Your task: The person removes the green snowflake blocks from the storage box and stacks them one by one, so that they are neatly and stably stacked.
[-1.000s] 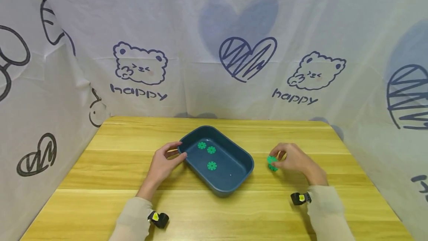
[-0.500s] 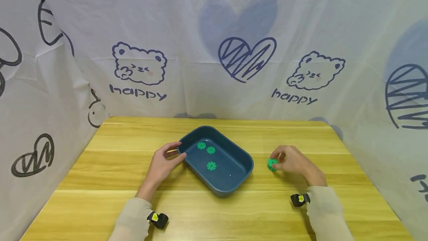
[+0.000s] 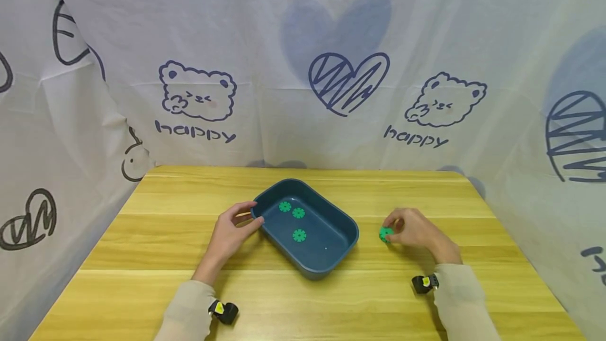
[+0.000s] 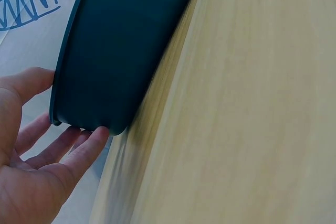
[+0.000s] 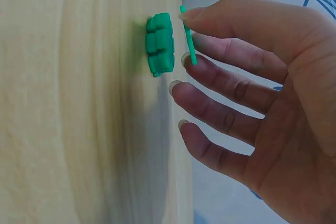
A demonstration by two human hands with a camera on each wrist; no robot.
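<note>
A dark blue plastic tub (image 3: 326, 214) stands on the table, with several flat green notched discs inside, one of them a toothed disc (image 3: 299, 235) near the middle. At its left corner my left hand (image 3: 229, 233) holds the rim, fingertips against the tub's wall (image 4: 115, 51) in the left wrist view. To the right of the tub, my right hand (image 3: 416, 228) pinches a thin green notched disc (image 5: 189, 38) between thumb and fingers, its edge facing the right wrist camera. Close beneath that disc, a short stack of green discs (image 5: 160, 44) sits on the wood.
The light wooden table (image 3: 331, 309) reaches back to a white cloth (image 3: 274, 109) printed with hearts and bears, which also hangs on both sides. Each wrist carries a small black camera, such as the left wrist camera (image 3: 227, 312).
My right hand has come down slightly, bringing the pinched disc lower over the stack. My left hand and the tub have stayed where they were.
</note>
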